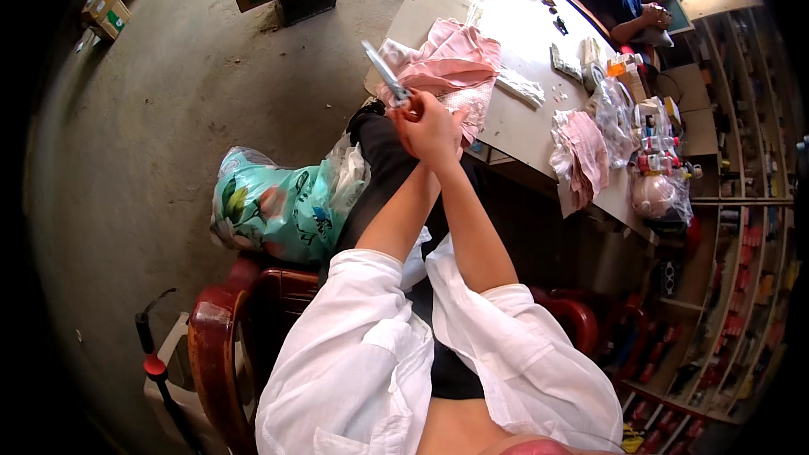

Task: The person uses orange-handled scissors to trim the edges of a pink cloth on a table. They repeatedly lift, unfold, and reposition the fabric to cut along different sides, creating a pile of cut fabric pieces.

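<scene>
Broadly, the table [516, 128] spreads ahead of the grip and away to its right, its near edge slanting past the wrists. Behind the grip and to its left bulges a turquoise plastic bag [291, 202]. Just beyond the knuckles, a heap of pink cloth [462, 55] lies rumpled on the table's corner; a smaller pile of pink pieces [586, 150] hangs over the edge, well off to the right.

The right hand [432, 128] is closed around the handle end of the scissors [385, 69], whose blades point forward and left of the fist, over the near side of the heap. The left hand [460, 121] sits mostly behind the right wrist, the forearms crossing, so I cannot tell what, if anything, it grasps.

The cloth looks light, limp and likely to slide or fold under a push; pinching it at a free edge and pulling it flat should suit it. The scissors look stiff and smooth, probably light, best taken by the finger loops, clear of the blades.
</scene>
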{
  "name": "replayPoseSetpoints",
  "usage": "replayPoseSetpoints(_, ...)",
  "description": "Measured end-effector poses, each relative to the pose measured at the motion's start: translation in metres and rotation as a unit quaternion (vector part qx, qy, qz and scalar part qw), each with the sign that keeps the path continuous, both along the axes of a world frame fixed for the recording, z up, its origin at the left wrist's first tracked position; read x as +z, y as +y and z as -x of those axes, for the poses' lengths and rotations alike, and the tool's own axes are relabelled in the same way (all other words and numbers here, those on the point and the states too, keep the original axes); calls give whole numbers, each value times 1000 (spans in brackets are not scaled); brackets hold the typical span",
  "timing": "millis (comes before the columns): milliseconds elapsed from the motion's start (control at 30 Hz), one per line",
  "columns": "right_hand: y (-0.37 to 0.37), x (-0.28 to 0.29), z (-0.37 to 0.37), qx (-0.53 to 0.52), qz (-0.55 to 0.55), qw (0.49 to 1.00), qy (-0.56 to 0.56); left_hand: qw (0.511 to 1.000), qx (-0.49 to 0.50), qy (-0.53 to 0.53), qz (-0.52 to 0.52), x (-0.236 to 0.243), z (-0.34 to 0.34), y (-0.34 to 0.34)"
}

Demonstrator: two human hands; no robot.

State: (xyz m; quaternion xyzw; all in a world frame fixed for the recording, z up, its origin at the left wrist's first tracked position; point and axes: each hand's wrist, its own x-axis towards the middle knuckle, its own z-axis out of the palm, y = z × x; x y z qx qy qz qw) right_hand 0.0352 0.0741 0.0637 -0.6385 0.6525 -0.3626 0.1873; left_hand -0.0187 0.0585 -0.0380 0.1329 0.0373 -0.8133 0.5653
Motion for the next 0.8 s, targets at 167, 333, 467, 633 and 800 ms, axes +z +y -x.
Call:
replayPoseSetpoints(167, 3, 25, 52, -58, -84, 932, -347, 992, -28, -72, -98, 23, -8, 7)
replayPoseSetpoints(333, -36, 21, 119, -179, -37, 885, -429, 980, -77, -183, 12, 15, -6, 0)
replayPoseSetpoints(467, -76, -8, 161, -267, -108, 899, -330, 979, -88, -185, 7, 21, -6, 5)
replayPoseSetpoints(633, -117, -41, 169, -335, -173, 904, -203, 980, -100, -171, 15, 13, -6, 3)
replayPoseSetpoints(800, -151, -32, 152, -280, -147, 948, 15, 986, -82, -134, 46, -2, -5, 4)
